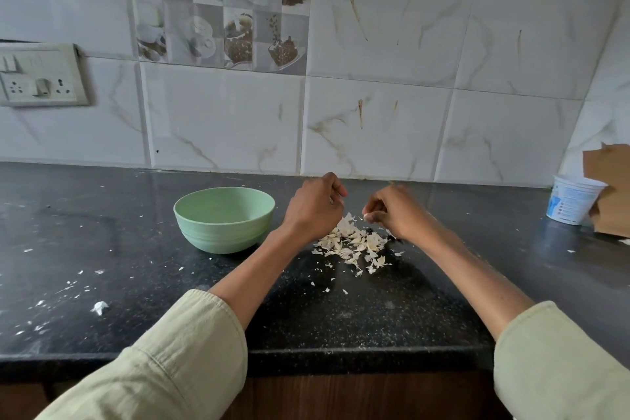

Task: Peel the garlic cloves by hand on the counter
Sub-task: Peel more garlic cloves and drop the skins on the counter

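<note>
Both hands are raised just above the counter [341, 324], backs toward the camera, set apart with a small gap between them. The left hand [315, 206] is curled, thumb and forefinger drawn toward the gap; whatever it holds is hidden behind the knuckles, so its contents cannot be told. The right hand [392, 211] is likewise curled, its fingertips [367, 215] pinched together on something pale and very small, probably a scrap of skin or a clove tip, though it is too small to say which. No whole garlic clove is plainly visible; any clove in work is presumably enclosed in one of the two hands. Directly below and between the hands lies a heap of garlic skins [354, 242], with loose flakes trailing toward the near edge: the hands appear to be held over this heap so that stripped skin falls in one place. A green bowl [223, 218] stands just left of the left wrist, within easy reach, likely the receptacle for peeled cloves; its inside is only partly in view and shows nothing clearly. Further flakes and one larger white scrap [99, 307] dot the counter at left. A white plastic tub [572, 199] and torn cardboard [610, 191] sit far right against the tiled wall [375, 44], well apart from the work. A socket plate [41, 75] is mounted at left.
</note>
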Available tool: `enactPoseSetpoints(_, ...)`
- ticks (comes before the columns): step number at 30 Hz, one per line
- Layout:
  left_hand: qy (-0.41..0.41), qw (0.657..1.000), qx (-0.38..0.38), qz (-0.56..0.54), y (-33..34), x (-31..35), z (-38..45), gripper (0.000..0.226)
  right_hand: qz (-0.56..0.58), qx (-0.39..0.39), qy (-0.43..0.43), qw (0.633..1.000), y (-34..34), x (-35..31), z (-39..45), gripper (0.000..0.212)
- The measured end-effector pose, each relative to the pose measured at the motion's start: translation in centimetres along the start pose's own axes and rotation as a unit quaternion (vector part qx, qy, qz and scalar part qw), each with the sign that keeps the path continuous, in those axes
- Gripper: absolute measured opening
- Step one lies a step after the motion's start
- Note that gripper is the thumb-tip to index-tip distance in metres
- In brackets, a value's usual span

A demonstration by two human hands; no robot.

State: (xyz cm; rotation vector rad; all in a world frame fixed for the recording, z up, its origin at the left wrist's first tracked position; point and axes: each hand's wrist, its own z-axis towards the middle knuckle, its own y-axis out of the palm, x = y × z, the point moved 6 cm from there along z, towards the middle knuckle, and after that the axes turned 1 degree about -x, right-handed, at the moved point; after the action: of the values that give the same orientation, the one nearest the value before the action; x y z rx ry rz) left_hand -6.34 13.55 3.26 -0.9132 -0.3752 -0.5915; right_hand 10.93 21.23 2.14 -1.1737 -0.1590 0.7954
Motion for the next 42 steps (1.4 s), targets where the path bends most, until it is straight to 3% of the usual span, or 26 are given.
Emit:
enactPoseSetpoints(7,0.003,1.000,-0.004,0.004,0.0,0.0,-0.1,0.019,-0.015,0.000,-0.012,1.000,0.0,-0.6,-0.4,0.008)
enactPoseSetpoints(9,0.003,1.000,-0.006,0.006,0.0,0.0,-0.1,0.020,-0.001,0.068,-0.023,0.997,-1.2,-1.1,-0.3,0.008)
enactPoseSetpoints(12,0.001,1.000,-0.001,0.011,0.0,0.0,-0.1,0.021,0.032,0.250,-0.064,0.966,-4.3,-2.5,-1.2,0.006)
enactPoseSetpoints(13,0.001,1.000,-0.001,0.011,-0.1,0.0,-0.1,0.022,0.033,0.251,-0.063,0.965,-4.4,-2.5,-1.2,0.006)
enactPoseSetpoints(15,0.001,1.000,0.001,0.012,-0.1,0.1,-0.1,0.022,-0.022,0.098,-0.014,0.995,-1.8,-2.3,-0.7,0.010)
enactPoseSetpoints(17,0.002,1.000,0.000,0.013,-0.1,0.1,0.0,0.021,-0.063,-0.034,0.038,0.997,0.6,-1.2,-0.6,0.006)
enactPoseSetpoints(19,0.003,1.000,-0.004,0.009,0.0,0.0,-0.1,0.021,-0.046,-0.017,0.030,0.998,0.4,-0.9,-0.5,0.007)
enactPoseSetpoints(23,-0.003,1.000,-0.004,-0.005,0.0,-0.1,0.1,0.021,0.033,0.139,-0.036,0.989,-2.5,-2.1,-0.5,0.009)
enactPoseSetpoints(25,-0.002,1.000,-0.010,-0.001,0.1,0.0,0.0,0.021,0.025,0.168,-0.056,0.984,-3.0,-2.4,-0.4,0.013)
enactPoseSetpoints(31,0.000,1.000,-0.020,0.019,0.4,0.1,-0.1,0.022,-0.088,0.057,-0.073,0.992,-0.5,-2.4,-0.6,0.008)
enactPoseSetpoints(36,0.003,1.000,-0.014,0.021,0.0,0.0,-0.1,0.021,-0.120,0.161,-0.107,0.974,-1.5,-3.3,-0.2,0.010)
enactPoseSetpoints(39,0.003,1.000,-0.013,0.023,0.0,0.1,-0.1,0.020,-0.113,0.013,-0.036,0.993,1.0,-2.0,-0.4,0.024)
enactPoseSetpoints(40,0.005,1.000,-0.014,0.021,0.1,0.1,-0.1,0.020,-0.095,-0.009,-0.027,0.995,1.3,-1.7,-0.5,0.022)
enactPoseSetpoints(42,0.003,1.000,-0.014,0.012,0.2,0.0,-0.1,0.020,-0.021,0.019,-0.021,0.999,0.2,-2.0,-0.6,0.009)
